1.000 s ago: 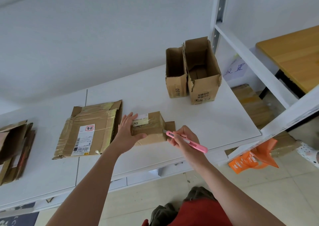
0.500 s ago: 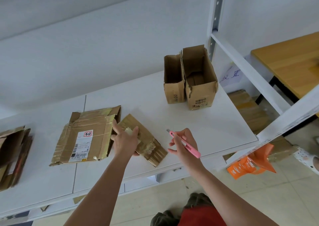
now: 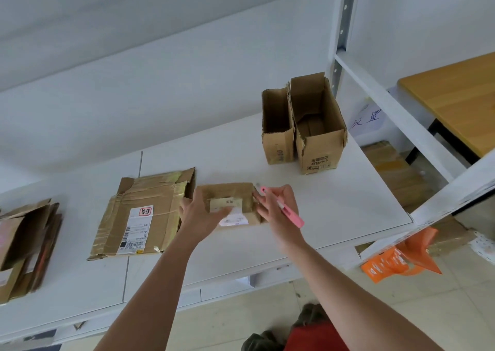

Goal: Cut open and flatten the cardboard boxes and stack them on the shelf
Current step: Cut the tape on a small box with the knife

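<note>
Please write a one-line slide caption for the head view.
Left hand steadies a small cardboard box on the shelf; right hand holds a pink cutter.

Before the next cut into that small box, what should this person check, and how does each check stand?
1. Small box lies on the shelf: ok.
2. Left hand steadies the box: ok.
3. Right hand has a firm grip on the pink cutter: ok.
4. Blade out: cannot tell, the tip is blurred.
5. Left fingers out of the blade's path: cannot tell.
6. Free shelf beside the flattened box: ok.
</note>
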A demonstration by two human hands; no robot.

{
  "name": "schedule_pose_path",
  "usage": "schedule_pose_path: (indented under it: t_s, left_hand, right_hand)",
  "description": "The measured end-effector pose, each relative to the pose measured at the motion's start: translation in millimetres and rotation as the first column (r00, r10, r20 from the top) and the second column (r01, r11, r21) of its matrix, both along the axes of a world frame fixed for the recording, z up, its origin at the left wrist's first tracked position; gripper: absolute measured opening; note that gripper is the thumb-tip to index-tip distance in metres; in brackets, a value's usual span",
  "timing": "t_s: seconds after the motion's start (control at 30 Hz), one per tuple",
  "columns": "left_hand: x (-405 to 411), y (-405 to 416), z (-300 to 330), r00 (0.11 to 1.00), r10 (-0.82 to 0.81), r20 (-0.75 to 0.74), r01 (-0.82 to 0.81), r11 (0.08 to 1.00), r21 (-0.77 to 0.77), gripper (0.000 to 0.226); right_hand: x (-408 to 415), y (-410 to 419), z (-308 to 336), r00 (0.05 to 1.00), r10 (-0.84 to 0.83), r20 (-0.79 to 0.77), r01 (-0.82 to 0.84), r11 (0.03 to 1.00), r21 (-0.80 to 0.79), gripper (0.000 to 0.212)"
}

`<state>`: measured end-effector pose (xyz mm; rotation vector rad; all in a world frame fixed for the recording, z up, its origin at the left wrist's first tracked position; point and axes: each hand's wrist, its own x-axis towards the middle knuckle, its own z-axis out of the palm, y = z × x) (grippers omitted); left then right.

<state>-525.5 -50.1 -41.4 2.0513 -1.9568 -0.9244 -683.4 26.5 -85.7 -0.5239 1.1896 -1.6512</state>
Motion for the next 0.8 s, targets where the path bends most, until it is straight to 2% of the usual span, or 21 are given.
schedule_pose_path:
  t_s: [0.1,0.17,0.23,0.3,0.4,0.53,0.67,0.8]
  left_hand:
    - [-3.6,6.6,-8.1,0.997,0.011,-0.076,-0.008,0.999,0.036,0.076]
    - [-6.8,4.5,-11.7,0.999,-0.029,-0.015,0.029,0.999,-0.041,0.075]
    - [-7.3,-0.9,-14.1,0.988,-0.129,0.083,0.137,0.986,-0.1,0.075]
    - [-7.9,-3.5,-13.3,0.98,-0.188,0.063,0.194,0.976,-0.103,0.071]
    - [-6.3,-3.0,-13.6,0.978,-0.205,0.035,0.208,0.969,-0.133,0.066]
    - [-4.7,-2.2,-15.6,0.978,-0.204,0.042,0.208,0.973,-0.102,0.076]
    - [-3.7,-1.6,-15.8,0.977,-0.21,0.03,0.212,0.971,-0.114,0.075]
    - [-2.9,-1.0,-18.5,0.974,-0.22,0.062,0.226,0.967,-0.118,0.076]
  right_hand:
    - [-7.4,-8.8,-4.5,0.999,0.028,0.031,-0.029,0.999,0.046,0.015]
    - [-6.5,-6.6,-8.8,0.999,0.032,0.025,-0.033,0.999,0.039,0.015]
    - [-4.9,-4.0,-10.0,0.999,0.026,0.024,-0.027,0.999,0.047,0.015]
    - [-4.5,-4.5,-10.7,1.0,0.015,0.011,-0.016,0.998,0.053,0.013]
    - [-4.1,-7.5,-11.7,1.0,-0.004,0.017,0.003,0.999,0.051,0.014]
    - [-3.7,-9.3,-12.3,1.0,0.0,0.013,-0.001,0.997,0.071,0.013]
    - [-4.6,-11.4,-11.6,0.999,0.002,0.05,-0.007,0.995,0.103,0.013]
    - [-7.9,-8.6,-6.7,0.999,0.033,0.004,-0.033,0.994,0.109,0.014]
